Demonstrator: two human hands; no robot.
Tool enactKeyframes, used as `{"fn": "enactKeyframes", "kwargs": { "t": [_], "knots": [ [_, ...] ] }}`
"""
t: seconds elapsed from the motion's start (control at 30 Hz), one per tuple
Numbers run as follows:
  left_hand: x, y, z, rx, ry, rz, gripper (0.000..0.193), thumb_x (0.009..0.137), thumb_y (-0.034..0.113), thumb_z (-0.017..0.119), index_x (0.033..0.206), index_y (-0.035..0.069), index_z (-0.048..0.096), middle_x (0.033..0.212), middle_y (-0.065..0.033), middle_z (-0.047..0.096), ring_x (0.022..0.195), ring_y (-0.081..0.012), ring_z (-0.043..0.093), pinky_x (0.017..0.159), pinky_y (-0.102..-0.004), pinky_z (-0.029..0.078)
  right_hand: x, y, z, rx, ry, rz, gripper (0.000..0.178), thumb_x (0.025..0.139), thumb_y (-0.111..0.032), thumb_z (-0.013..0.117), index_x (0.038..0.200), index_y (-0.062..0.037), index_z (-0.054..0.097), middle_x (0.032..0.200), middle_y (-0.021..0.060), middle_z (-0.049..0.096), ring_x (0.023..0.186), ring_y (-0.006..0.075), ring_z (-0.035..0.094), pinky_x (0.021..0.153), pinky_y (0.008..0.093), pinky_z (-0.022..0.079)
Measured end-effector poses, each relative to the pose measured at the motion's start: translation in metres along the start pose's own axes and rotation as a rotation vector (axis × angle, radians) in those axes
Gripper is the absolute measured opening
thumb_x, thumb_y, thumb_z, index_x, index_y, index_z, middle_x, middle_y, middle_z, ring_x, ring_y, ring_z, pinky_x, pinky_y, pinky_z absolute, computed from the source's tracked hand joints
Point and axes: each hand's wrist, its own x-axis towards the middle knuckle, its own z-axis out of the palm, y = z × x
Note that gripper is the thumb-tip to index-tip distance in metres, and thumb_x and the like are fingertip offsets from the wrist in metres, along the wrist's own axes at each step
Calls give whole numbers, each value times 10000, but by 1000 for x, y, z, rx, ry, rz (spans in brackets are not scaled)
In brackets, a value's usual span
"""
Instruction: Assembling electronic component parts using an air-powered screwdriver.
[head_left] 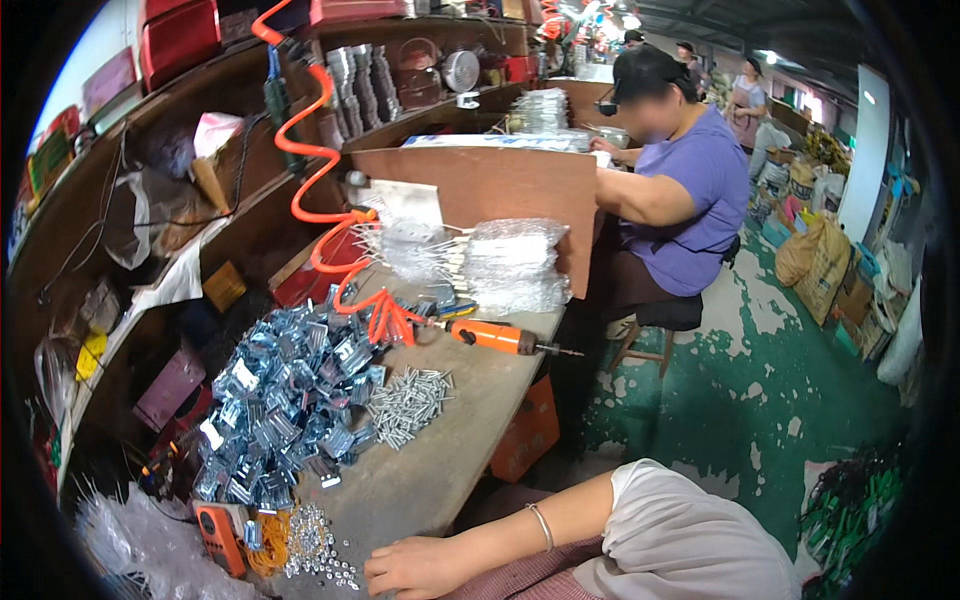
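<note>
My right hand [415,567] is at the lower edge of the picture, by the bench's near end, with a bangle on its wrist. Its fingers are curled together, and whatever they may hold is hidden. Just left of it are small shiny metal nuts [318,545] and a bundle of orange rubber bands [268,540]. Beyond them rises a big heap of bluish metal clips [290,400], with a pile of silver screws [410,405] at its right side. My left hand is out of view.
An orange power screwdriver [492,336] on a coiled orange hose [310,150] lies across the bench [470,420]. Bubble-wrapped bundles [515,262] stand before a brown board [500,185]. A co-worker in purple [690,190] sits beyond. Lower left holds clear plastic bags [150,550].
</note>
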Motion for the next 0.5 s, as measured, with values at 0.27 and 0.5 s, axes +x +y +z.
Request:
{"fn": "enactKeyframes", "kwargs": {
  "t": [0.27, 0.5],
  "knots": [
    [-7, 62, -29, -103, -39, -242, 618, 692, 197, 770, 1204, -43, 520, 1111, -219, 591, 1027, -327, 558, 904, -376, 430, 7, -25, -24, -33, 398, -220, 388, 709, -106, 653, 1072, -64, 522, 1026, 113, 520, 977, 319, 532, 764, 421, 470],
    [-9, 279, -65, -36, 153, 448, 463, 689, 168, 768, 1100, 36, 601, 1011, -156, 617, 898, -323, 574, 847, -379, 451, 24, -22, -9, -56, 319, -45, 355, 765, -179, 632, 1067, -39, 511, 1010, 117, 557, 854, 313, 619, 666, 415, 516]
  ]
}}
